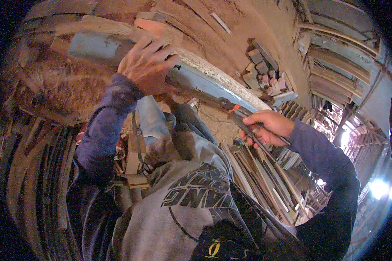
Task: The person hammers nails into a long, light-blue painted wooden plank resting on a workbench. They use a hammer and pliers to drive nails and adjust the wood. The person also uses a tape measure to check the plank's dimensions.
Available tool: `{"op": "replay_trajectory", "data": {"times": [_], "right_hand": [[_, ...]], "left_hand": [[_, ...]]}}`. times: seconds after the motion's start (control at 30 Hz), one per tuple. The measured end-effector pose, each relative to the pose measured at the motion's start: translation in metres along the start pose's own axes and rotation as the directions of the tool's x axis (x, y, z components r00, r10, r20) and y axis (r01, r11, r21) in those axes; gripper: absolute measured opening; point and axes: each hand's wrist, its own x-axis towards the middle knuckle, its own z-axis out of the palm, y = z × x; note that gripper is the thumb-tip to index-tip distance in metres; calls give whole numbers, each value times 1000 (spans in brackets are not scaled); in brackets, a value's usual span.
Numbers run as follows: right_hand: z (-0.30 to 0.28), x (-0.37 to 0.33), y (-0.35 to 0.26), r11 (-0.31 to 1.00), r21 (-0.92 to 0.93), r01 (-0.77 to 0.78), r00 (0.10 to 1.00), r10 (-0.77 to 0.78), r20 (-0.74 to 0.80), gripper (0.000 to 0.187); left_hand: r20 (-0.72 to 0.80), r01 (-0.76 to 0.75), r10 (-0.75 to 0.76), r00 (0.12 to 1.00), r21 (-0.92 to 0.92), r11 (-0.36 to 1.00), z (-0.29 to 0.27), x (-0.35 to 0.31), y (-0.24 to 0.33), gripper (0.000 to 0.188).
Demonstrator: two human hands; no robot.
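A long wooden beam with worn pale blue paint on its side runs across in front of me, from upper left to right. My left hand is closed over the beam, fingers bent across its top. Beside those fingertips a small dark bit stands out from the wood; it is too small to name. In my right hand is a pair of pincers with dark handles and an orange mark near the joint. Their head is at the beam's lower edge; whether the jaws grip anything cannot be made out.
Several wood offcuts lie heaped beyond the beam on the dusty ground. Long boards are stacked at my right, and more planks stand at my left. A pale wooden piece lies along the beam's far left end.
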Motion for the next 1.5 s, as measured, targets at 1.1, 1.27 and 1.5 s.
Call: {"op": "replay_trajectory", "data": {"times": [1.1,1.27,1.5], "right_hand": [[-9,-19,38,957,287,49,980,-101,170,30],[-20,-14,58,958,272,87,974,-139,178,36],[-54,8,89,954,270,131,940,-206,273,47]], "left_hand": [[41,9,-15,999,134,991,-17,6,4,67],[33,28,-33,999,128,991,-25,6,9,70],[47,31,-36,998,111,993,-29,7,11,71]]}}
